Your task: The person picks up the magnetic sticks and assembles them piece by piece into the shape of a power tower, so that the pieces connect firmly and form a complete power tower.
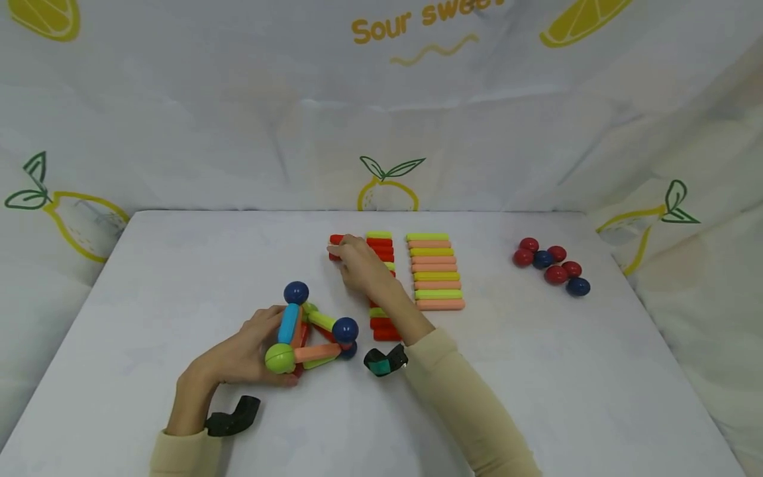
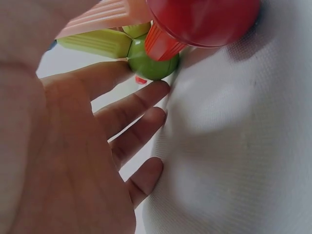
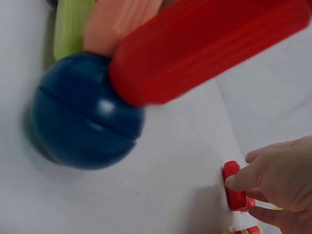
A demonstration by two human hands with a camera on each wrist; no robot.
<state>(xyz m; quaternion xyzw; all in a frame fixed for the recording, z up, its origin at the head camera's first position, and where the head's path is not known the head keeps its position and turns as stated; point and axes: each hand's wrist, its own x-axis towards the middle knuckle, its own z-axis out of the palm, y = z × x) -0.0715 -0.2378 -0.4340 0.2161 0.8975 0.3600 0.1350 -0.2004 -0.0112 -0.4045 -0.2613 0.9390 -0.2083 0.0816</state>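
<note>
On the left of the table stands a frame of magnetic building rods and balls [image 1: 316,353], with green, blue and red balls. My left hand [image 1: 247,351] holds it from the left, thumb on the near side and fingers reaching round the far side. In the left wrist view the forefinger meets a green ball [image 2: 155,61], while the other fingers lie near the tabletop. Farther back, my right hand [image 1: 360,268] pinches a red rod [image 3: 235,186] between thumb and fingers at the table surface. More red rods lie partly hidden beneath this hand.
A column of red and lime rods [image 1: 386,331] runs under my right forearm. Beside it lies a column of orange and yellow rods [image 1: 437,276]. Several red and blue balls [image 1: 556,275] cluster at the right. Black wrist straps [image 1: 234,416] stick out near both wrists.
</note>
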